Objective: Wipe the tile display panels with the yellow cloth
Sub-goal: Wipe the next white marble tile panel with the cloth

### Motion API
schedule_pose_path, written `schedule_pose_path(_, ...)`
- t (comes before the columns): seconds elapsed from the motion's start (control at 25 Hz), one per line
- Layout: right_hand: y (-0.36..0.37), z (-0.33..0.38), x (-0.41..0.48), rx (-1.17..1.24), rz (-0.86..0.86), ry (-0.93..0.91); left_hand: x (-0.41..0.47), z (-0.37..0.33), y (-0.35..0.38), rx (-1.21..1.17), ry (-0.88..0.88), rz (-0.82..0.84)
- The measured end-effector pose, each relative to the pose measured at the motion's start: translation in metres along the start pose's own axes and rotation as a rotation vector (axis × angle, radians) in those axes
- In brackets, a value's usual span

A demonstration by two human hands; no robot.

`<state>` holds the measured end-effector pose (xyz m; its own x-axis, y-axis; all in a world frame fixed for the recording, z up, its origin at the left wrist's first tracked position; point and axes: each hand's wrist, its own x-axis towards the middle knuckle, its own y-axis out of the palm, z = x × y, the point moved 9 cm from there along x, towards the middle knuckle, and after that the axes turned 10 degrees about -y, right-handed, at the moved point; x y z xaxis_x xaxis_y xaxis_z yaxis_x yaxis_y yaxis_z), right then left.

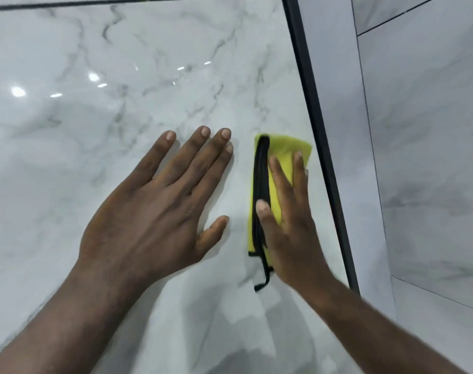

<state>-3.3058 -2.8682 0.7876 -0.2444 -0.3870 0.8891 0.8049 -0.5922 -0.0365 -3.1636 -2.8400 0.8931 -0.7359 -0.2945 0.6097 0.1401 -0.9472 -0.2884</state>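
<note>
Head view: a glossy white tile panel [149,49] with grey marble veining fills most of the frame, and both bare hands lie on it. The left hand [154,209] rests flat on the surface, palm down, fingers straight and slightly spread; it is released and holds nothing. Just beside it, apart from its fingertips and thumb, lies the yellow cloth [282,148], folded into a long narrow pad set against the panel near its right edge. Black edging [261,179] runs down the left side of the fold in stacked layers, and a loose black tail [263,283] hangs from the lower end. The right hand [288,230] presses the cloth flat on the tile with straight fingers laid along its length; the thumb lies over the black edging and nothing is curled round or pinched, so this is an open-palmed press, not a clench. This hand and the top of the cloth are somewhat blurred. The cloth's upper right corner comes close to a dark frame strip [319,147] that borders the panel; whether they touch I cannot tell. Beyond the strip stand neighbouring panels [432,130] in the same veined white, divided by thin dark joints. A dark seam [122,2] crosses the top of the frame, and small bright light reflections [18,91] sit on the gloss at upper left
</note>
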Motion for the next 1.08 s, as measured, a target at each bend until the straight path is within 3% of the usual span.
schedule_pose_path(0.2, -0.041, -0.035, 0.093, -0.218, -0.025, -0.091, 0.001, 0.000, 0.003, 0.018, -0.022, 0.014)
schedule_pose_path(0.4, -0.024, -0.071, -0.030, 0.010, -0.091, 0.336, 0.001, 0.001, 0.003, 0.056, -0.016, 0.039)
schedule_pose_path(0.48, -0.011, -0.043, -0.061, 0.075, -0.041, 0.289, 0.002, -0.004, -0.001, 0.043, -0.021, 0.038)
schedule_pose_path(0.6, -0.020, -0.045, -0.035, 0.056, -0.073, 0.228, 0.003, -0.005, 0.004, 0.025, 0.012, 0.062)
schedule_pose_path(0.8, -0.066, -0.092, -0.041, -0.099, -0.402, 0.387, 0.001, -0.005, 0.004, 0.039, 0.006, 0.037)
schedule_pose_path(0.92, -0.043, -0.082, -0.101, -0.045, -0.240, 0.499, 0.001, -0.003, 0.003, 0.065, 0.000, 0.055)
schedule_pose_path(1.0, -0.025, -0.060, -0.109, 0.036, -0.025, 0.417, 0.000, -0.008, 0.001, 0.064, 0.009, 0.050)
schedule_pose_path(1.08, -0.025, -0.055, -0.091, 0.093, 0.067, 0.345, 0.001, -0.007, 0.001, 0.060, 0.015, 0.051)
